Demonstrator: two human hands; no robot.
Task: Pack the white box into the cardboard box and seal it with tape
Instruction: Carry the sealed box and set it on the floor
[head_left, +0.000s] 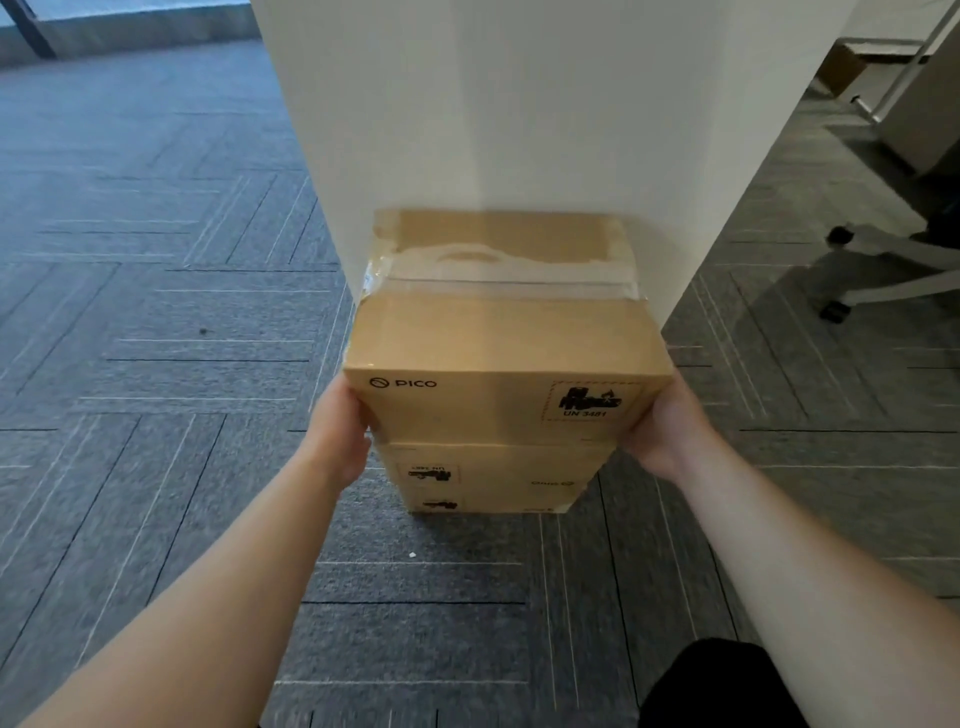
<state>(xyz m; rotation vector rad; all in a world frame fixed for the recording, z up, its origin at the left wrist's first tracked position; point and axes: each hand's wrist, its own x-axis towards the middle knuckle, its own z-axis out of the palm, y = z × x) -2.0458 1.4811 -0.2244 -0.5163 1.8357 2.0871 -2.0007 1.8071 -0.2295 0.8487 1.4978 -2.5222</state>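
Hands: two. The left hand (337, 441) and the right hand (667, 431) clasp opposite sides of one brown rectangular cardboard box (498, 332), each thumb at a near corner. The remaining fingers are hidden behind the side panels.

Cardboard boxes: three, in one stack. The held box lies between the hands. Directly below the grip are a second matching carton (488, 470) and a third matching carton (488, 505), the latter on grey carpet tile flooring (156, 312).

Contents: the held box is closed, so its contents cannot be seen. One band of clear glossy tape (498, 278) crosses its lid beyond the grip.

Beyond the grip, the stack stands against a white square column (519, 114). Well right of the grip is one white castor chair base (883, 260).
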